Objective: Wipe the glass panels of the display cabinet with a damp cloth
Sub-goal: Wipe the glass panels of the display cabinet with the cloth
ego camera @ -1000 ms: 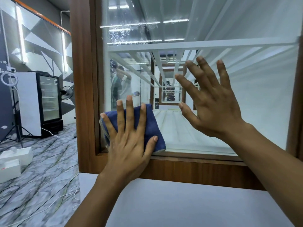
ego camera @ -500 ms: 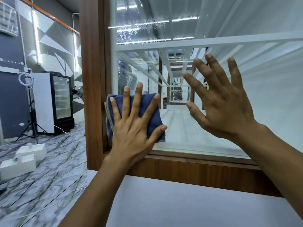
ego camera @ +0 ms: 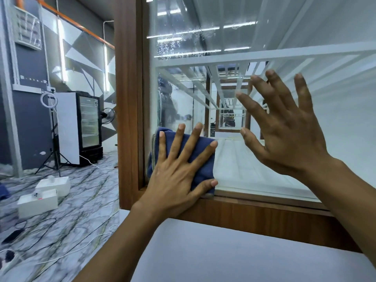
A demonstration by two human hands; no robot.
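Observation:
A glass panel (ego camera: 264, 37) fills a brown wooden cabinet frame (ego camera: 128, 98). Water droplets speckle the glass near the top. My left hand (ego camera: 175, 176) presses a folded blue cloth (ego camera: 201, 159) flat against the panel's lower left corner, fingers spread and straight. The cloth's lower edge sits near the bottom rail of the frame. My right hand (ego camera: 284, 135) is spread flat against the glass to the right of the cloth, fingers straight and apart, holding nothing.
A white surface (ego camera: 234, 251) lies below the frame. To the left on the marble floor (ego camera: 71, 200) are two white boxes (ego camera: 38, 202), cables, a tripod with a ring light (ego camera: 54, 139), a black glass-door fridge (ego camera: 87, 127) and a small fan (ego camera: 107, 116).
My left hand with the cloth slid up the left side of the glass, then back down to the lower left corner. My right hand stayed spread on the glass.

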